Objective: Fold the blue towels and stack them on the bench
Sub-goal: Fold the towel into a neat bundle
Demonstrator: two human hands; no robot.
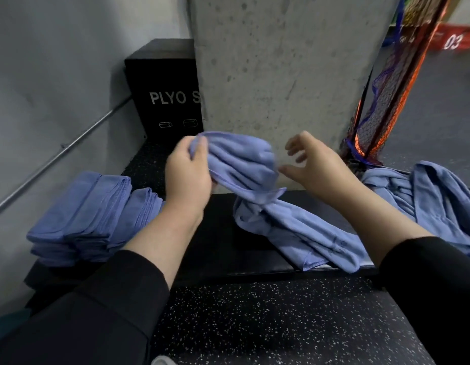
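A: Where is the crumpled blue cloth towel (244, 164) found?

B: It is held up above the black padded bench (220, 233), in front of the grey concrete pillar (281, 61). Its upper corner is pinched in the left hand (187, 175), thumb over the bunched fabric. From there the long axis is seen to run down and to the right, and the lower end is laid on the bench, trailing toward the near edge.

A: And the right hand (315, 167)?

B: It is seen open, fingers spread, just beside the raised fold; whether the cloth is touched by the thumb cannot be told.

A: What else is laid out?

B: A stack of folded blue towels (91, 219) is placed at the left end of the bench, long sides pointing away toward the black plyo box (162, 88). A heap of unfolded blue towels (426, 196) is piled at the right end, beside the orange and blue netting (386, 101).
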